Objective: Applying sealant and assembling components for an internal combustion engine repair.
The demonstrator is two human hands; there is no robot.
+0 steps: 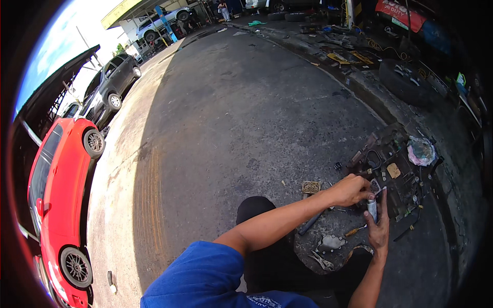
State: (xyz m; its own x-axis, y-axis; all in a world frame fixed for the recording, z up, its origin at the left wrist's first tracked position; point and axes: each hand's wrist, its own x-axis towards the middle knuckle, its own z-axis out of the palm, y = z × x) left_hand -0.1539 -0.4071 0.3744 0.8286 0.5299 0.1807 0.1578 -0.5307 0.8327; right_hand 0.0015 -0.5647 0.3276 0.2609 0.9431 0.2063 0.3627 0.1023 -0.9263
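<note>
My right hand (pixel 379 231) is closed round a silvery-white tube (pixel 372 209), its index finger stretched up along one side. The closed left hand (pixel 352 190) reaches over from the left, thumb and fingers at the tube's upper end; what they pinch is hidden. Just beyond both hands lies a dark, greasy vehicle assembly (pixel 377 147) with hoses and wires. Nearer to me on the ground are a flat metal cover (pixel 331 242) with holes round its edge, a screwdriver with a yellowish handle (pixel 353 232) and metal pliers (pixel 323 261).
A square brass-coloured part (pixel 311 187) and a dark bar-like handle (pixel 310 224) lie left of my hands. On the assembly's far side sits a plastic-wrapped bundle (pixel 421 151). A loose tyre (pixel 405 82) rests at the right. A red car (pixel 61 179) and a dark car (pixel 110 84) stand left.
</note>
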